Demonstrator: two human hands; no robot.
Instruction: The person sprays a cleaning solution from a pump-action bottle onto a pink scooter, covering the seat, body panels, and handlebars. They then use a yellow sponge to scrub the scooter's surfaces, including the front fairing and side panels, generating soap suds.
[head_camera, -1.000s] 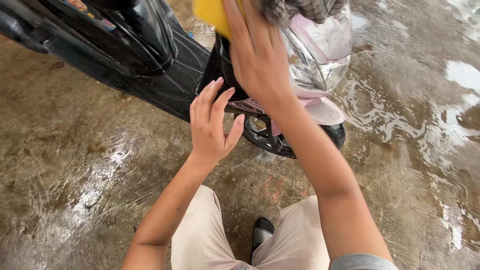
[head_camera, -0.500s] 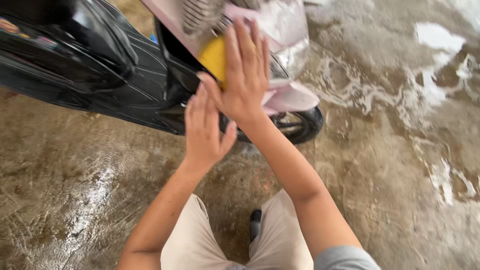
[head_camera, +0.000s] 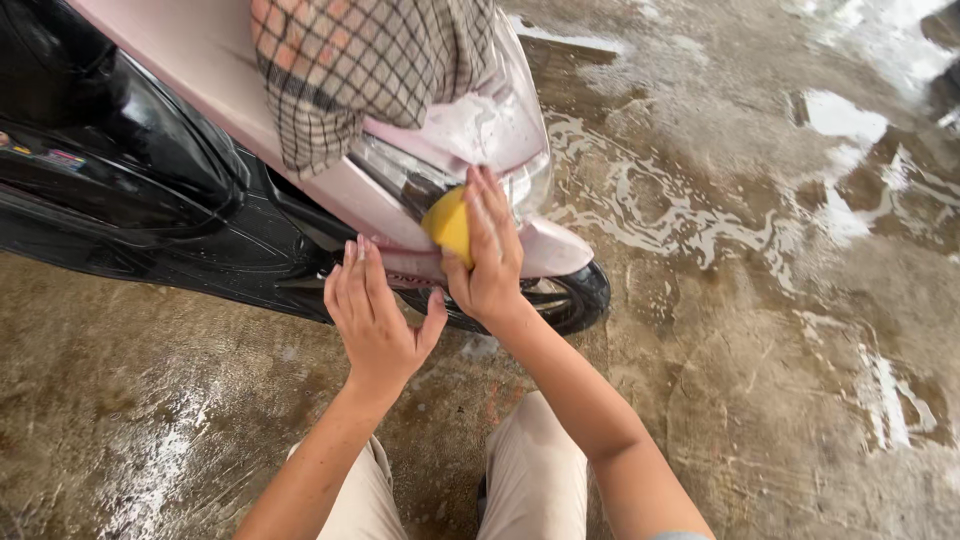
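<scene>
A pink scooter (head_camera: 200, 50) with black side panels stands on wet concrete, its front pointing right. My right hand (head_camera: 485, 255) presses a yellow sponge (head_camera: 449, 224) against the pink front panel just below the headlight (head_camera: 420, 180). My left hand (head_camera: 375, 315) is flat with fingers together, held close to the lower front panel beside the sponge; it holds nothing. A checked cloth (head_camera: 370, 70) hangs over the top of the scooter's front. The front wheel (head_camera: 570, 295) shows under the pink fender (head_camera: 550, 255).
Soapy water and foam streaks lie on the concrete floor (head_camera: 700, 220) to the right of the scooter. Puddles (head_camera: 835, 115) shine at the far right. My knees in beige trousers (head_camera: 530, 470) are at the bottom of the view.
My right hand with the sponge has slid down the front panel, from near the top to below the headlight. The view has tilted, showing more of the scooter's front. My left hand stayed beside it.
</scene>
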